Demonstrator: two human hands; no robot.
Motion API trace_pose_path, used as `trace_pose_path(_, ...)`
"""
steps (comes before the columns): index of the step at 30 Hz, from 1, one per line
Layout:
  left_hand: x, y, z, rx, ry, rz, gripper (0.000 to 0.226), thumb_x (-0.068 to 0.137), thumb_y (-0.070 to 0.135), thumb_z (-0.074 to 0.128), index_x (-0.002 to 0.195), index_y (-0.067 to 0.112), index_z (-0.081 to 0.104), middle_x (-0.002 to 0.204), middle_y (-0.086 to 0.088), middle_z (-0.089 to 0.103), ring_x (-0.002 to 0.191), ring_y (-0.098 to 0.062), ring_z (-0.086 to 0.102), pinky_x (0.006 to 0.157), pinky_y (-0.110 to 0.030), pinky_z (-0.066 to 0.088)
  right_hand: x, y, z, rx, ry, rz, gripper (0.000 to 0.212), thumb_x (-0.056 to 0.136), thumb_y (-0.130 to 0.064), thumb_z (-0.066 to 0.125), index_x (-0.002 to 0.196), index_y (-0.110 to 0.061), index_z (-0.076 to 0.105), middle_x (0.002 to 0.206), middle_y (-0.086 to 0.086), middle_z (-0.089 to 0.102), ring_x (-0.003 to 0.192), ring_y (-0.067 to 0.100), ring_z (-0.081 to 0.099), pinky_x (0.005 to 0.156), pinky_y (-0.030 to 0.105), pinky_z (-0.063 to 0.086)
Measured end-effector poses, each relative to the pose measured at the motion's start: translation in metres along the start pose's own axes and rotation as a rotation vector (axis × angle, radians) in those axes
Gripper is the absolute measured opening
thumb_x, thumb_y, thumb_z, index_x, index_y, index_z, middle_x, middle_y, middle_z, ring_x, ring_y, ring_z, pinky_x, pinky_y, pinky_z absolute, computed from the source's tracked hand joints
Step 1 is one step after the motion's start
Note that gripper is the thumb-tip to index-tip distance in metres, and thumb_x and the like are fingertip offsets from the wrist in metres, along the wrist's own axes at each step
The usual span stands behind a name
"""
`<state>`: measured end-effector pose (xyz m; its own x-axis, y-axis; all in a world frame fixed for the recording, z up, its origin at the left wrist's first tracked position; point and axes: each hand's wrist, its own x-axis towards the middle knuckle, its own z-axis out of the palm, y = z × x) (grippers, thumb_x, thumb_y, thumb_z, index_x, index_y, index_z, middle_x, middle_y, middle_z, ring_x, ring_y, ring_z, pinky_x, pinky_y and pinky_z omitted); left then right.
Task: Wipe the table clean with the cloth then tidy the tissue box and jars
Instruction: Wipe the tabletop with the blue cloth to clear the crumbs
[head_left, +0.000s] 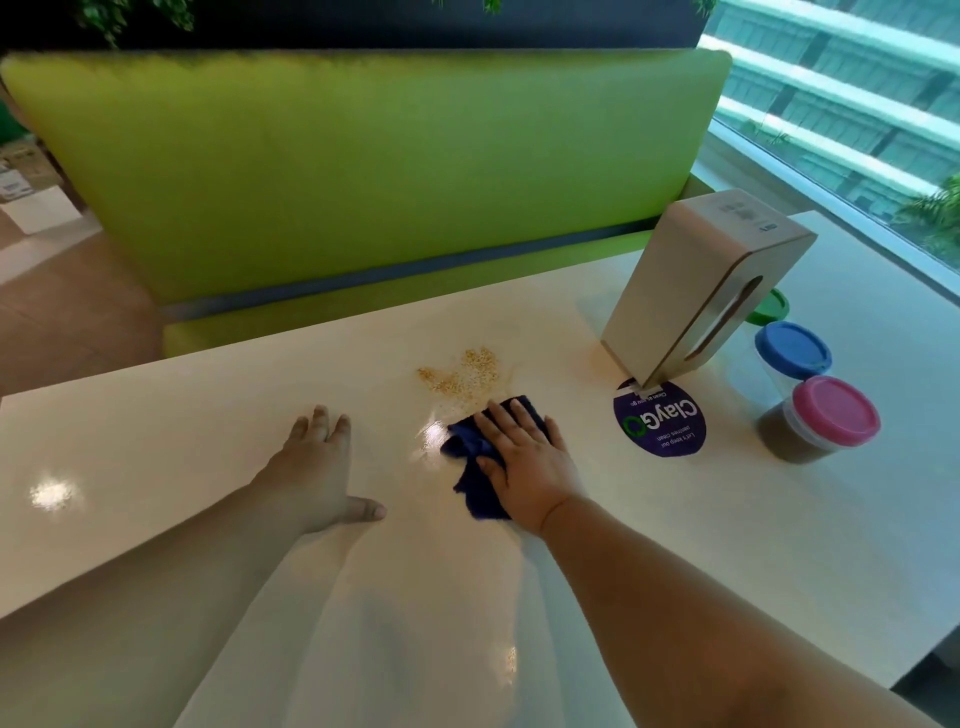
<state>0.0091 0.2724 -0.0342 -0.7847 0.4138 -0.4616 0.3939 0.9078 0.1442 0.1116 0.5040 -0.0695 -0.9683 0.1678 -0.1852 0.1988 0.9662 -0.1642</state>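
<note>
Head view looks down on a glossy white counter (156, 467) where the right hand (524, 462) lies flat, fingers spread, pressing a dark blue cloth (470, 457) to the surface; nothing is pinched in that grip, the palm simply bears down on the fabric. The cloth is bunched, its long axis running from near the wrist up toward the fingertips, and it spills out on the thumb side of the grip. Just beyond the fingertips sits a scatter of tan crumbs (462, 371), apart from the cloth's far edge. The left hand (322, 467) rests open and empty, palm down, well to the thumb side of the right. On the little-finger side and farther off, a tissue box (696, 291) stands on end, tilted, its slot facing the jars. Beside it are a pink-lidded jar (821, 421), a blue-lidded jar (792, 351) and a green lid (771, 306) half hidden behind the box. A round purple sticker (662, 428) lies between grip and jars.
</note>
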Motion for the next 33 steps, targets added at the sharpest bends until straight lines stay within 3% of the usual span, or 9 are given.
trace_pose_path(3,0.001,0.002,-0.001,0.026,-0.003,-0.003,0.127,0.061,0.072,0.065,0.148,0.013,-0.006,0.155,-0.012,-0.015,0.144,-0.03,-0.004,0.114,-0.041,0.017,0.004,-0.023,0.001,0.021,-0.006,0.017,0.055,0.1,-0.047,0.021,0.151,-0.033,0.004,0.158,-0.011,-0.005,0.145,0.013,-0.012,0.116,0.039,-0.009)
trace_pose_path(9,-0.001,0.0,0.0,0.061,0.019,0.01,0.126,0.062,0.075,0.061,0.148,0.014,-0.008,0.155,-0.012,-0.015,0.144,-0.029,-0.003,0.114,-0.039,0.018,-0.004,-0.016,0.001,-0.001,-0.069,-0.319,0.065,0.087,-0.057,0.007,0.149,-0.038,0.011,0.158,-0.014,0.003,0.145,0.009,-0.005,0.114,0.036,-0.008)
trace_pose_path(13,-0.001,0.001,-0.001,0.059,0.028,0.008,0.126,0.061,0.076,0.061,0.148,0.016,-0.006,0.156,-0.011,-0.013,0.144,-0.029,-0.002,0.114,-0.039,0.018,0.012,0.006,-0.007,0.008,-0.036,-0.087,0.052,0.099,-0.047,0.022,0.149,-0.04,0.01,0.158,-0.017,0.002,0.145,0.008,-0.006,0.116,0.043,-0.009)
trace_pose_path(17,0.0,0.002,-0.001,0.071,0.019,0.012,0.125,0.062,0.076,0.06,0.148,0.014,-0.006,0.156,-0.012,-0.013,0.144,-0.03,-0.002,0.114,-0.039,0.018,0.026,-0.025,-0.008,0.033,-0.042,0.115,0.051,0.101,-0.041,0.02,0.149,-0.038,0.006,0.158,-0.015,-0.005,0.145,0.012,-0.012,0.112,0.053,-0.013)
trace_pose_path(21,0.0,0.003,-0.002,0.085,0.023,0.012,0.125,0.062,0.075,0.06,0.148,0.013,-0.007,0.155,-0.013,-0.013,0.144,-0.03,-0.002,0.114,-0.038,0.018,0.019,-0.049,-0.003,0.085,-0.056,-0.075,0.051,0.1,-0.043,0.024,0.149,-0.039,0.01,0.158,-0.014,-0.002,0.145,0.013,-0.012,0.115,0.049,-0.01)
trace_pose_path(25,-0.002,0.001,0.0,0.074,0.039,0.013,0.126,0.061,0.077,0.06,0.148,0.015,-0.007,0.156,-0.011,-0.014,0.144,-0.029,-0.003,0.113,-0.038,0.021,0.007,-0.022,-0.003,0.016,-0.05,-0.271,0.054,0.095,-0.051,0.019,0.148,-0.042,0.014,0.158,-0.017,0.005,0.145,0.01,-0.005,0.115,0.043,-0.006)
trace_pose_path(30,-0.001,0.001,-0.002,0.089,0.038,0.019,0.126,0.06,0.079,0.058,0.148,0.015,-0.005,0.156,-0.012,-0.012,0.144,-0.029,-0.001,0.113,-0.038,0.022,0.034,-0.006,-0.01,0.03,-0.011,0.056,0.053,0.1,-0.045,0.023,0.15,-0.037,0.008,0.158,-0.014,-0.001,0.145,0.011,-0.009,0.117,0.042,-0.004)
trace_pose_path(33,-0.001,0.002,-0.003,0.091,0.037,0.025,0.126,0.06,0.078,0.059,0.148,0.014,-0.004,0.156,-0.013,-0.011,0.144,-0.03,0.001,0.113,-0.038,0.022,0.042,-0.032,-0.009,0.051,-0.017,0.082,0.055,0.099,-0.047,0.022,0.151,-0.034,0.005,0.158,-0.012,-0.005,0.145,0.013,-0.011,0.117,0.045,-0.005)
